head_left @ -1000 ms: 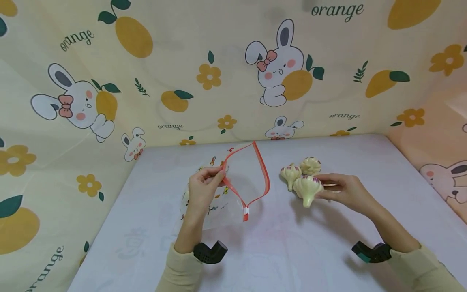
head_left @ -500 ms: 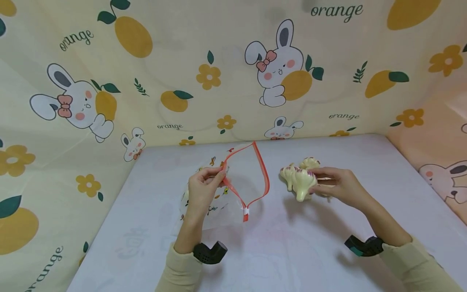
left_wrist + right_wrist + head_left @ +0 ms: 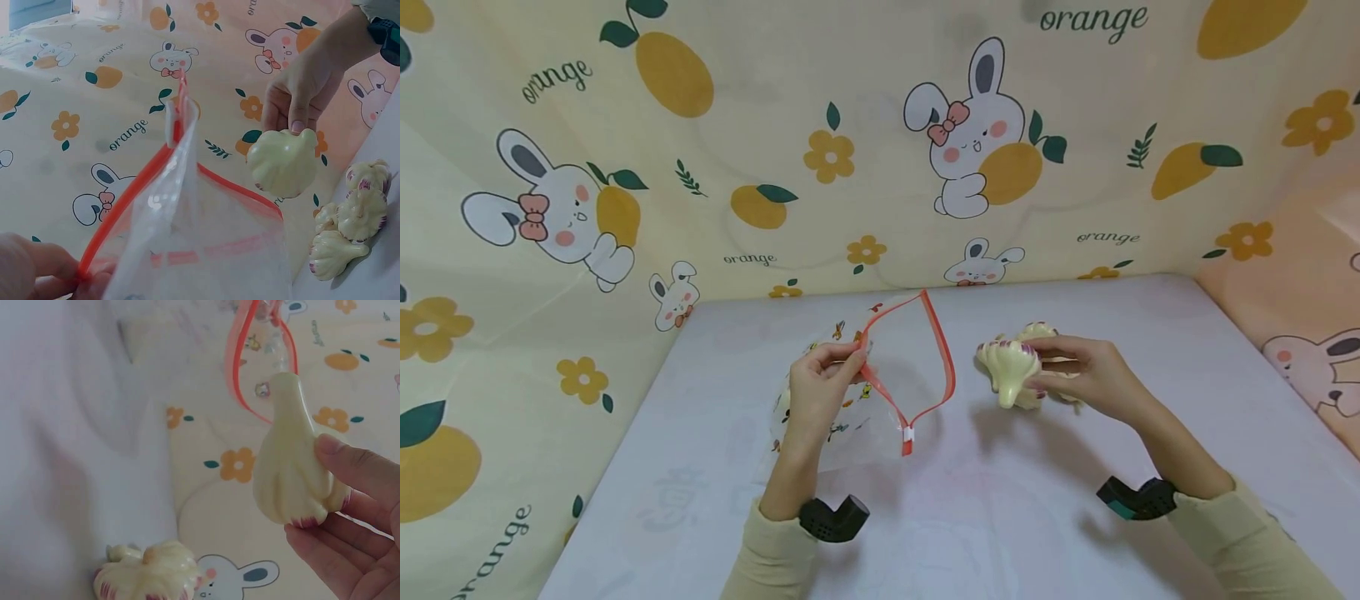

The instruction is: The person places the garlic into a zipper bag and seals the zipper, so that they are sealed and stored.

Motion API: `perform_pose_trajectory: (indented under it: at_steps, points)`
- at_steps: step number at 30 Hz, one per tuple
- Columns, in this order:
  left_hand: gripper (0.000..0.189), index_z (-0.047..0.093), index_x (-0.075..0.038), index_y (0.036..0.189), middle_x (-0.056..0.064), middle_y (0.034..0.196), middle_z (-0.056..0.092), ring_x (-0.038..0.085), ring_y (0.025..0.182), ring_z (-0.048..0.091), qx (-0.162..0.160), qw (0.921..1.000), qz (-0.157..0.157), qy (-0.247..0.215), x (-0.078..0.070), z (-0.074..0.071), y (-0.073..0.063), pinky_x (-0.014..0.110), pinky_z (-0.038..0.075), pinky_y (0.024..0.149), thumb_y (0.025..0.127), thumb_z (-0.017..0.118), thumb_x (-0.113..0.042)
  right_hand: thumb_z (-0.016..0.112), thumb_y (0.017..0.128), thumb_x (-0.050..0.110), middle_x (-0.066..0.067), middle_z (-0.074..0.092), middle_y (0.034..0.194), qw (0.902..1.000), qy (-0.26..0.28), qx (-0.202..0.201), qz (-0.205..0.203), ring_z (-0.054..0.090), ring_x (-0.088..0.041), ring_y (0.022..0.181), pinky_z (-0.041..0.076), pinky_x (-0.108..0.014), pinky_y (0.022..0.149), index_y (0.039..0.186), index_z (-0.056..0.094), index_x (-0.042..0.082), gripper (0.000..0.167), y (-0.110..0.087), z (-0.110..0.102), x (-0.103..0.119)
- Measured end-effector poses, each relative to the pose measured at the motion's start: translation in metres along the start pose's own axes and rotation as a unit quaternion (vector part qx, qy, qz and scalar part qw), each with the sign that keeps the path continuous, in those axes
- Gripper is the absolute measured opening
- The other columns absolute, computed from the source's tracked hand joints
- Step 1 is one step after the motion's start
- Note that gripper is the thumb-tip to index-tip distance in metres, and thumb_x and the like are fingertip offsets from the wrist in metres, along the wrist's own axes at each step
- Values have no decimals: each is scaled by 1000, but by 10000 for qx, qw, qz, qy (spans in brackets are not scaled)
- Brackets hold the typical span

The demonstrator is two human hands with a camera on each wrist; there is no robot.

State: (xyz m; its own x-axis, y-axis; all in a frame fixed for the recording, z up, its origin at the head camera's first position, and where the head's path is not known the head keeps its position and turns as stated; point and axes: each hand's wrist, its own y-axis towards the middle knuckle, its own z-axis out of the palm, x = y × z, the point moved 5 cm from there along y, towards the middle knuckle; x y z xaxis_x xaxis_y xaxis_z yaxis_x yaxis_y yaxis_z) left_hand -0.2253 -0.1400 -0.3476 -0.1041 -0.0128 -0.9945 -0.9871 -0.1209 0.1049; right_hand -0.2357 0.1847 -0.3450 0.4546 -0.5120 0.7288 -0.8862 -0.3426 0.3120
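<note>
A cream backdrop (image 3: 880, 200) rises behind a pale, whitish tabletop (image 3: 700, 500), printed with white rabbits (image 3: 976, 146) in pink bows, yellow-orange fruits (image 3: 675, 77), flowers (image 3: 830, 157), leafy sprigs (image 3: 1140, 147) and the word "orange" in dark script (image 3: 1093, 21). At the right, a side panel (image 3: 1300, 275) looks peach-toned. Faint markings (image 3: 673, 500) show on the tabletop, and soft shadows (image 3: 1052, 442) fall across it. A blue shape (image 3: 40, 14), too partial to identify, fills the left wrist view's upper left corner.

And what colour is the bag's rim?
The rim is orange-red; the head view shows it best.
</note>
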Motion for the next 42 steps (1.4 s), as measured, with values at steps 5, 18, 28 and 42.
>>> perform_pose_trajectory:
  at_steps: [5,18,28,42]
  points:
    - [20,68,5,107,-7,78,69,4,64,69,-2,10000,19,-1,-1,0,0,18,60,69,89,66,-4,81,74,9,-23,68,116,9999,-147,1,-64,55,21,92,58,-14,77,118,65,-2,48,4,2,5]
    - [20,67,6,107,-8,77,68,4,64,68,-1,10000,7,-56,-2,-1,0,18,60,68,89,66,-4,81,73,6,-22,69,112,9992,72,-64,-395,58,18,92,57,-13,78,116,66,-3,46,16,10,19]
    - [19,68,5,106,5,83,71,3,63,68,-65,10000,18,6,-3,-1,-1,18,59,68,89,66,-4,80,74,4,-25,68,117,9983,413,36,-398,60,17,93,57,-14,80,118,65,-4,47,25,18,24]
    - [19,68,4,106,0,81,71,3,65,69,-59,9997,-109,197,-1,0,-1,17,59,70,89,66,-6,81,72,2,-26,67,118,9957,733,199,-529,61,15,95,58,-17,82,117,64,-6,49,35,34,30]
